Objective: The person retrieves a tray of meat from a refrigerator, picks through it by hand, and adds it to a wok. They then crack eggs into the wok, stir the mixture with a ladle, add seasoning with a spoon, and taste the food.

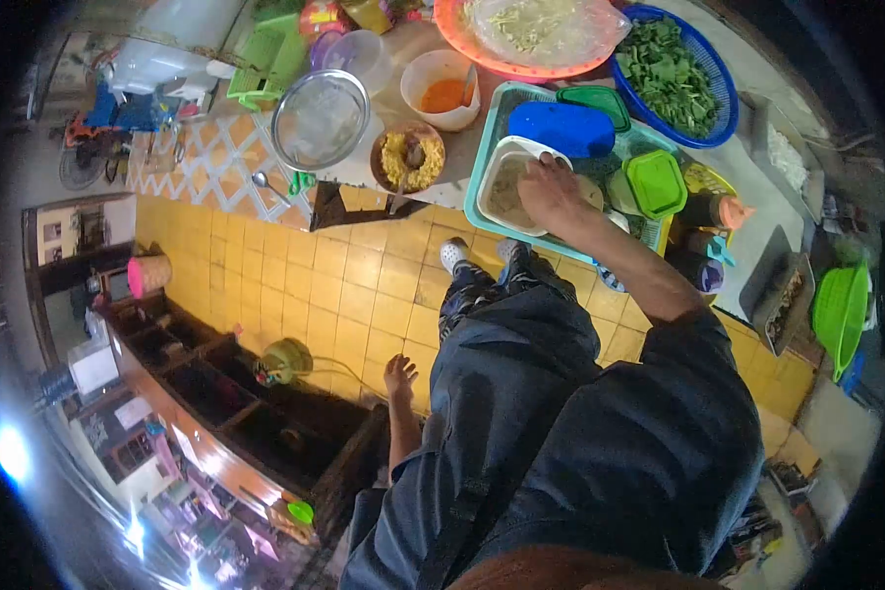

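Right hand [549, 187] at white tub [488, 173] of beige contents [507, 197], grip unclear; left hand [400, 378] open.

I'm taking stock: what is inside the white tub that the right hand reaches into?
The white tub holds a pale beige substance; whether powder or batter, I cannot tell. The right hand covers part of it, hiding whatever lies beneath the fingers.

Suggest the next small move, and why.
Probably have the right hand gather some of the brownish contents of the white container: its fingers are right at them, while the left hand hangs loose and looks empty, away from the counter.
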Demonstrator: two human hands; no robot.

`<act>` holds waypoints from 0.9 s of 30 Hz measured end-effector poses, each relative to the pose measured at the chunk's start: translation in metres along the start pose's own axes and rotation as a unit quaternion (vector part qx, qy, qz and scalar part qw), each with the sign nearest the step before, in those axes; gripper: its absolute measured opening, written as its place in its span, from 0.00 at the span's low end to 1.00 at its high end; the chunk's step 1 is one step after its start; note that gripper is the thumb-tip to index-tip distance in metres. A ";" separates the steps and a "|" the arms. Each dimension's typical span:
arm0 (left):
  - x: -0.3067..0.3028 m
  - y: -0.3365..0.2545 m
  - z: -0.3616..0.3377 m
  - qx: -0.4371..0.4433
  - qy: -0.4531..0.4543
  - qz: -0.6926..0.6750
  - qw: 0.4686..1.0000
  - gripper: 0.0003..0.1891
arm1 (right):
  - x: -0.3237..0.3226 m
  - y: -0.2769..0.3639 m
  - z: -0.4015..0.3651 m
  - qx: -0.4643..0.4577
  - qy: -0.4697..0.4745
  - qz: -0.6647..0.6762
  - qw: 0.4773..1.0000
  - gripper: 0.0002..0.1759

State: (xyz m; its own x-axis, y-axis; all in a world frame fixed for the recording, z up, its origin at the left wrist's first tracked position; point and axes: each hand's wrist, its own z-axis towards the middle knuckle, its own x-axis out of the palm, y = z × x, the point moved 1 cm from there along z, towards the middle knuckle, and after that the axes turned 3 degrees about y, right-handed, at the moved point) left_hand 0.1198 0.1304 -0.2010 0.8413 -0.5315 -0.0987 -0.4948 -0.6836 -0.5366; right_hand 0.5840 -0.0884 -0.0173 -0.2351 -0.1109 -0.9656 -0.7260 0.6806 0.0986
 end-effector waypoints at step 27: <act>0.005 0.111 -0.077 -0.027 -0.100 -0.059 0.993 0.20 | -0.031 -0.043 -0.063 -0.016 -0.084 0.316 0.945 0.10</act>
State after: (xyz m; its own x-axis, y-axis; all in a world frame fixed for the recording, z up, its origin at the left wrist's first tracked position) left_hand 0.0524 0.0130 -0.1969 0.9182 -0.3394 -0.2043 -0.3958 -0.7640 -0.5096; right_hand 0.5822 -0.1595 0.0238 -0.5237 0.4286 -0.7362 -0.4947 0.5505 0.6725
